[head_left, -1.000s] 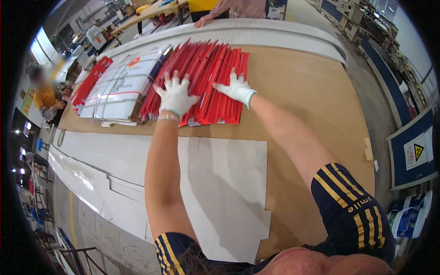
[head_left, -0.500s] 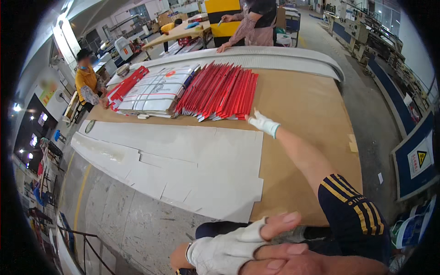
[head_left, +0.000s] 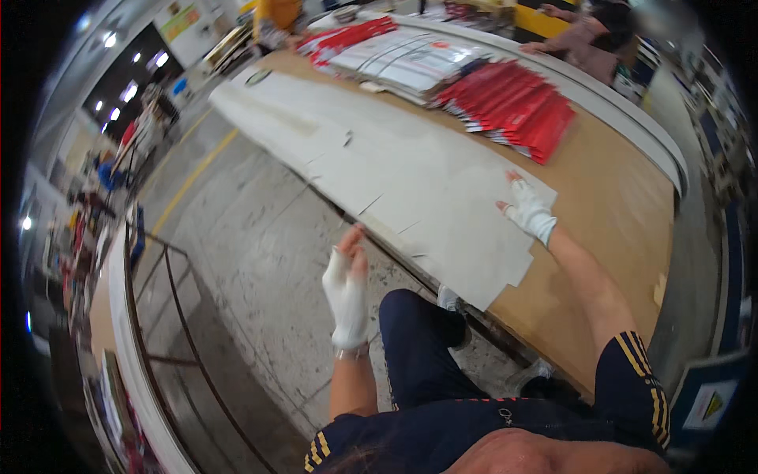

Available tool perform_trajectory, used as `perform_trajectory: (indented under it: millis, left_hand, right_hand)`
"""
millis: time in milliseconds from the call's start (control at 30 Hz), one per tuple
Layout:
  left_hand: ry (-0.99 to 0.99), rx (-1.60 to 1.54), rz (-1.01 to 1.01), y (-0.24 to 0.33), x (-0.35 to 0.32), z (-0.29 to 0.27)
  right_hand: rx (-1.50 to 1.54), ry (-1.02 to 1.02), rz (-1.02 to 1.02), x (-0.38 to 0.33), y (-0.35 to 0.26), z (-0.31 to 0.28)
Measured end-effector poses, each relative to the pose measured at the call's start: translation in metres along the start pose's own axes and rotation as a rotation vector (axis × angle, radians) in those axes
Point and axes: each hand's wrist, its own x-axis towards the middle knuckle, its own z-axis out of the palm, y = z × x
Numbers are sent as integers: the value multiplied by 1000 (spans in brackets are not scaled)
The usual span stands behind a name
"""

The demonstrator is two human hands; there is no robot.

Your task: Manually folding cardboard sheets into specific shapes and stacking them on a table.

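Observation:
My right hand (head_left: pixel 527 207), in a white glove with bare fingertips, lies over the right end of the white sheets (head_left: pixel 442 197), its fingers spread and nothing in them. My left hand (head_left: pixel 347 292), gloved the same way, is raised beside the table's near edge with fingers stretched out, a little blurred, holding nothing. Beyond the sheets, a fanned row of red folded pieces (head_left: pixel 521 107) lies on the brown table top (head_left: pixel 612 197). Left of the row is a stack of white printed pieces (head_left: pixel 399 59), and further left more red pieces (head_left: pixel 351 38).
A rolled white edge (head_left: pixel 647 138) runs along the table's far side. One person in yellow (head_left: pixel 276 20) is at the far left, another (head_left: pixel 588 39) across the table. A metal-framed rack (head_left: pixel 170 304) stands on the floor at left. A ring-shaped object (head_left: pixel 257 77) lies on the sheets' far end.
The view has swung left and down. My right hand has moved from beside the red row onto the white sheets. My left hand has gone from close below the camera out beside the table.

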Motion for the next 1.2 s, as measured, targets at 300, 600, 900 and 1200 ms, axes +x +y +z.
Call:
perform_trajectory:
  millis: [300, 600, 900, 1200]
  left_hand:
    - [235, -245, -567, -148, 81, -33]
    - [287, -154, -526, -155, 146, -30]
    - [301, 115, -440, -182, 165, -46]
    - [322, 42, -376, -177, 131, -65]
  right_hand:
    - [-96, -196, 189, 80, -18, 2]
    - [-154, -93, 121, 128, 3, 20]
    - [-202, -59, 158, 128, -9, 28]
    - [-155, 14, 137, 85, -29, 34]
